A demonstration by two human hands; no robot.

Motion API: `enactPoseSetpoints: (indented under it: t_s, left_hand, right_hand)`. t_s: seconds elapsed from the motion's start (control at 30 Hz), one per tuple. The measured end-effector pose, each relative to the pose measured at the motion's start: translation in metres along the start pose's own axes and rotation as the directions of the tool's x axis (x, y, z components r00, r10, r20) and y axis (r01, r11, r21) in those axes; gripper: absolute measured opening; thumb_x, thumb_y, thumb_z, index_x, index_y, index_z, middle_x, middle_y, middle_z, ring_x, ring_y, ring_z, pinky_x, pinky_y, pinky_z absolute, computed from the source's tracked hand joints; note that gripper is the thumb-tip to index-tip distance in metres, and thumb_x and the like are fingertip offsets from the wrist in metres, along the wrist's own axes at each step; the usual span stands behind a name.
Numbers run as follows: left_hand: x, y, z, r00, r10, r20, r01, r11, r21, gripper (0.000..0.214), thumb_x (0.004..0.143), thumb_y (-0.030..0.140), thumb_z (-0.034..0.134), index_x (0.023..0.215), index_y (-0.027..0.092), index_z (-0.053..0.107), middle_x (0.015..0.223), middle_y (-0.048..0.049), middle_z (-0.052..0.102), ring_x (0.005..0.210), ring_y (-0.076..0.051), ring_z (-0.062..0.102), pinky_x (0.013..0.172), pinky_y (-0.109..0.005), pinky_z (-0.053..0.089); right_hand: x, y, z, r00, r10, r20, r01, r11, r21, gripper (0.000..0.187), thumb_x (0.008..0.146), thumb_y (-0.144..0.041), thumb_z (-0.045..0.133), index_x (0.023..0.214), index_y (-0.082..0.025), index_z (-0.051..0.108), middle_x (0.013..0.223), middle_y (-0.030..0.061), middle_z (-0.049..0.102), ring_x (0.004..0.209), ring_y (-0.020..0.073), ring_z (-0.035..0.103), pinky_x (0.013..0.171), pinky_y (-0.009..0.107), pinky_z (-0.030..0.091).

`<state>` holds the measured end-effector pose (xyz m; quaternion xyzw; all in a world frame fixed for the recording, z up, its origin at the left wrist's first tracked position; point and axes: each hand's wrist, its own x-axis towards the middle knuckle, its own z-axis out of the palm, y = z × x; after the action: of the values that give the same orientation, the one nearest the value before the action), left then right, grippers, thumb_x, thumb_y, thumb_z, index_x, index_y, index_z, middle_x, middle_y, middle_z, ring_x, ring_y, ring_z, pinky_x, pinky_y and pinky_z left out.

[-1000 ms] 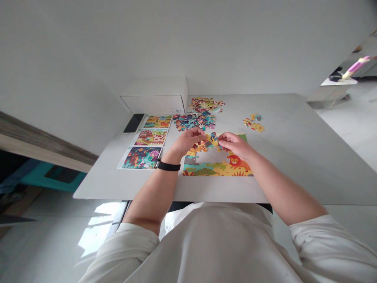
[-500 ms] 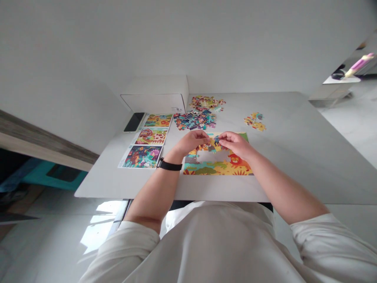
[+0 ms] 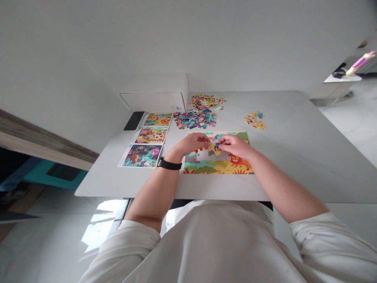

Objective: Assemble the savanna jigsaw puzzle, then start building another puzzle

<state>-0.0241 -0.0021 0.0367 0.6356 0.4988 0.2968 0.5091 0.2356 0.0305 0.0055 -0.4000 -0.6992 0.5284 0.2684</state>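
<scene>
A partly assembled animal jigsaw puzzle (image 3: 206,169) lies on the table in front of me, with a gap in its middle and a red-maned lion at its right. Over that gap, a small yellow, grey and dark-blue puzzle piece (image 3: 214,150) is pinched between my two hands; whether it is one piece or several joined cannot be made out. My left hand (image 3: 193,143), with a black band on its wrist, has its fingertips closed at the piece's left side. From the right, my right hand (image 3: 235,145) grips it with thumb and fingers, hiding part of the puzzle.
Behind the puzzle lie a dark-blue pile of pieces (image 3: 196,119) and a red-yellow pile (image 3: 206,102). Several loose yellow pieces (image 3: 255,121) are at the right. A picture sheet (image 3: 144,155), a phone (image 3: 134,121) and a white box (image 3: 153,102) occupy the left side.
The held piece has come slightly lower, toward me, over the gap. Both hands have shifted a little with it, fingers still closed, and more of the puzzle's top edge shows.
</scene>
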Motion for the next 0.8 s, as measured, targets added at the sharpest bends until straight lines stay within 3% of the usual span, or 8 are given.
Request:
enactPoseSetpoints:
  t_s: [0.1, 0.17, 0.23, 0.33, 0.47, 0.67, 0.8]
  left_hand:
    - [0.000, -0.001, 0.001, 0.999, 0.008, 0.043, -0.008, 1.000, 0.011, 0.020, 0.079, 0.035, 0.087, 0.091, 0.021, 0.079, 0.077, -0.0051, 0.077, 0.055, -0.013, 0.061, 0.043, -0.021, 0.038]
    - [0.000, -0.001, 0.001, 0.999, 0.010, 0.039, -0.012, 0.999, 0.034, 0.017, 0.080, 0.034, 0.085, 0.089, 0.021, 0.079, 0.076, -0.0049, 0.077, 0.056, -0.014, 0.062, 0.043, -0.020, 0.038]
    - [0.000, -0.001, 0.001, 1.000, 0.012, 0.027, -0.013, 0.998, 0.059, 0.015, 0.079, 0.032, 0.084, 0.087, 0.021, 0.079, 0.074, -0.0045, 0.077, 0.055, -0.014, 0.063, 0.042, -0.020, 0.038]
    - [0.000, -0.002, 0.000, 0.999, 0.011, 0.032, -0.013, 0.997, 0.076, 0.012, 0.078, 0.030, 0.084, 0.085, 0.021, 0.079, 0.071, -0.0042, 0.076, 0.053, -0.015, 0.062, 0.041, -0.020, 0.037]
    - [0.000, -0.001, -0.001, 0.999, 0.006, 0.054, -0.010, 0.998, 0.061, 0.014, 0.078, 0.032, 0.085, 0.084, 0.021, 0.079, 0.072, -0.0048, 0.076, 0.055, -0.016, 0.064, 0.042, -0.021, 0.039]
    - [-0.002, 0.001, -0.001, 0.997, -0.020, 0.071, 0.015, 0.997, 0.075, 0.013, 0.083, 0.033, 0.081, 0.086, 0.021, 0.076, 0.075, -0.0062, 0.075, 0.059, -0.018, 0.065, 0.047, -0.025, 0.043]
    - [-0.004, 0.001, -0.004, 0.992, 0.127, 0.002, -0.124, 0.961, 0.249, 0.019, 0.077, 0.029, 0.089, 0.090, 0.022, 0.079, 0.085, -0.0062, 0.077, 0.073, -0.021, 0.069, 0.065, -0.029, 0.050]
  right_hand:
    - [0.000, 0.002, -0.002, 0.999, -0.033, 0.013, 0.034, 0.996, -0.083, 0.023, 0.085, -0.043, 0.084, 0.097, -0.025, 0.074, 0.084, 0.0019, 0.079, 0.073, 0.0190, 0.067, 0.069, 0.032, 0.051]
    - [-0.002, 0.001, -0.005, 0.991, -0.130, -0.012, 0.126, 0.974, -0.186, 0.028, 0.085, -0.040, 0.085, 0.107, -0.026, 0.075, 0.097, 0.0040, 0.080, 0.078, 0.0207, 0.069, 0.077, 0.036, 0.056]
    - [-0.005, -0.004, -0.009, 0.963, -0.269, 0.017, 0.260, 0.912, -0.317, 0.036, 0.083, -0.036, 0.088, 0.115, -0.027, 0.074, 0.116, 0.0077, 0.079, 0.093, 0.0248, 0.073, 0.090, 0.042, 0.059]
    - [-0.010, -0.012, -0.013, 0.896, -0.411, 0.169, 0.440, 0.765, -0.470, 0.044, 0.081, -0.030, 0.091, 0.122, -0.028, 0.074, 0.130, 0.0102, 0.074, 0.118, 0.0315, 0.071, 0.108, 0.049, 0.057]
    - [-0.017, -0.020, -0.010, 0.862, -0.422, 0.279, 0.501, 0.638, -0.584, 0.040, 0.087, -0.027, 0.087, 0.125, -0.030, 0.075, 0.133, 0.0103, 0.072, 0.127, 0.0335, 0.068, 0.115, 0.051, 0.054]
    - [-0.020, -0.023, -0.005, 0.852, -0.420, 0.313, 0.515, 0.568, -0.642, 0.034, 0.088, -0.029, 0.088, 0.121, -0.030, 0.078, 0.133, 0.0103, 0.073, 0.126, 0.0341, 0.068, 0.114, 0.050, 0.054]
    - [-0.020, -0.024, -0.007, 0.855, -0.409, 0.318, 0.512, 0.570, -0.643, 0.030, 0.090, -0.030, 0.087, 0.119, -0.029, 0.079, 0.131, 0.0102, 0.073, 0.123, 0.0336, 0.069, 0.111, 0.049, 0.054]
